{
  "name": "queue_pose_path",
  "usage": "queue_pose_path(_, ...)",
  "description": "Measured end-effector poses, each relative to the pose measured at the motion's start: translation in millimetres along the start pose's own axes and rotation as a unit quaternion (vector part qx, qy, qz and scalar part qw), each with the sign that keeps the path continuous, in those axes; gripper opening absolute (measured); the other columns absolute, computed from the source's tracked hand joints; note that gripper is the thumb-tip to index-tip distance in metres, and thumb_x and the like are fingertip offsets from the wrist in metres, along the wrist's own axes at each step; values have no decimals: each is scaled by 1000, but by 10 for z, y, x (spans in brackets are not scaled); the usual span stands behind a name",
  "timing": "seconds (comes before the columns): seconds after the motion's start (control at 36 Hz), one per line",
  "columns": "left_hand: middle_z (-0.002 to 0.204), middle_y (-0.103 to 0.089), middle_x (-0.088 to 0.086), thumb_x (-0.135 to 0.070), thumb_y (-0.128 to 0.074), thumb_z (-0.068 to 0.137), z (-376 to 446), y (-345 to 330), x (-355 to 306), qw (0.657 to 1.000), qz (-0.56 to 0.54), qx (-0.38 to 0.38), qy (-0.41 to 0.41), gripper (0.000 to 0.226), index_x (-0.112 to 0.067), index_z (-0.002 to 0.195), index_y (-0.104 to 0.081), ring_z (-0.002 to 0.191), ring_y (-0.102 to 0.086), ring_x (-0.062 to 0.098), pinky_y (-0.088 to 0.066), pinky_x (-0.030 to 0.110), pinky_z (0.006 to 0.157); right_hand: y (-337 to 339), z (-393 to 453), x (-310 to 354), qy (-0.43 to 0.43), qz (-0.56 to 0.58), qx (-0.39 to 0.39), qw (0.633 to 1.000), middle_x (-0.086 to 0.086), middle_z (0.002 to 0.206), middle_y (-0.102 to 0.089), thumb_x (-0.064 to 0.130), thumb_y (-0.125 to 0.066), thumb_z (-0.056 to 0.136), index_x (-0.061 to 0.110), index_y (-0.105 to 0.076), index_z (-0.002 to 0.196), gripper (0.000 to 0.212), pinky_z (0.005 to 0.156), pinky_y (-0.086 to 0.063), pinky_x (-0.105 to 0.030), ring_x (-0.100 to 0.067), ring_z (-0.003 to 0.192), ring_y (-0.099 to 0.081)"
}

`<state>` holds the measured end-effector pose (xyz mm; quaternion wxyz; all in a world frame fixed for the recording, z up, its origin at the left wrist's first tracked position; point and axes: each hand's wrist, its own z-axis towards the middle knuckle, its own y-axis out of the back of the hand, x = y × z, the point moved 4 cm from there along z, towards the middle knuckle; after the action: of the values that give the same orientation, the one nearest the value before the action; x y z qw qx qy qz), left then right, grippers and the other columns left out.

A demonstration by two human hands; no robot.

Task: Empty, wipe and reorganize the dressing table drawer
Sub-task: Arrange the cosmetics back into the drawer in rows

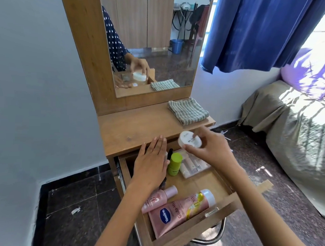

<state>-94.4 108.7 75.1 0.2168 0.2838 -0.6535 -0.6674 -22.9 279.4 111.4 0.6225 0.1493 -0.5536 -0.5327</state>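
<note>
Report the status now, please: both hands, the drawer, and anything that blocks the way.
Right hand grips white jar above open drawer. Left hand flat, fingers on tabletop edge, holds nothing. Drawer not yet empty. Folded cloth on tabletop; nothing blocks.

The round plastic jar (190, 139) is white with small dark letters. The folded cloth (188, 111) has grey and pale stripes. The short bottle (174, 164) is bright green. The big squeeze tube (180, 211) is pink with a blue logo, a yellow patch and a white cap. The small bottle (158, 198) is pink. The hanging curtain (257, 32) is dark blue. The wooden dressing table (132, 129) is light brown.
</note>
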Motion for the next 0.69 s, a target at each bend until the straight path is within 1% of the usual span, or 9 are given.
queue_pose_path(0.06,158,15,1,-34,-23,103,7,-12,-12,1000,-2,-3,3,62,-13,151,10,145,13,13,4,39,119,48,-135,-173,-43,-15,44,998,8,74,-62,50,-78,67,23,-59,84,37,63,-46,-32,-11,68,-57)
queue_pose_path(0.14,159,14,2,-34,-24,103,20,-47,-25,1000,-7,-10,10,63,-12,151,10,145,12,14,5,38,119,-2,-334,-437,-101,-67,111,986,0,81,-69,54,-78,62,25,-60,80,38,67,-49,-34,-18,75,-62)
queue_pose_path(0.22,159,15,2,-35,-24,103,25,-82,-38,1000,-4,-16,16,63,-12,150,11,146,12,15,6,38,117,-125,-498,-584,-135,-98,147,975,2,87,-65,54,-76,61,24,-60,82,40,64,-43,-30,-17,81,-58)
queue_pose_path(0.28,159,14,3,-36,-24,103,21,-88,-42,1000,-1,-22,19,64,-12,150,11,146,12,15,5,38,117,-193,-551,-617,-147,-126,154,969,2,86,-63,57,-72,62,23,-60,82,42,62,-41,-30,-17,84,-58)
queue_pose_path(0.39,159,12,3,-35,-24,102,9,-94,-46,999,0,-35,18,63,-11,150,9,146,11,16,4,39,117,-305,-596,-592,-178,-168,193,950,3,70,-56,50,-70,67,14,-59,82,40,50,-33,-29,-20,73,-55)
queue_pose_path(0.44,159,11,3,-35,-24,102,11,-95,-46,999,2,-38,18,63,-11,150,9,146,11,16,5,39,117,-337,-593,-583,-190,-171,198,946,1,69,-55,47,-71,67,11,-60,83,40,48,-31,-28,-19,71,-54)
queue_pose_path(0.53,159,12,3,-35,-24,102,15,-96,-50,999,4,-36,20,63,-11,150,10,146,12,16,5,39,117,-355,-581,-590,-201,-183,210,939,0,80,-59,45,-73,67,14,-57,84,39,49,-32,-26,-20,77,-56)
queue_pose_path(0.61,159,12,3,-35,-24,102,5,-94,-50,999,4,-36,19,63,-12,150,10,146,12,16,5,39,117,-397,-597,-617,-212,-198,233,928,-4,94,-64,40,-76,68,13,-57,89,38,60,-40,-27,-23,88,-61)
queue_pose_path(0.69,159,12,3,-35,-24,102,-6,-92,-46,999,2,-38,20,63,-12,150,10,146,12,15,5,38,116,-411,-620,-631,-222,-205,235,924,-8,97,-66,37,-77,70,17,-53,85,35,64,-42,-28,-26,90,-63)
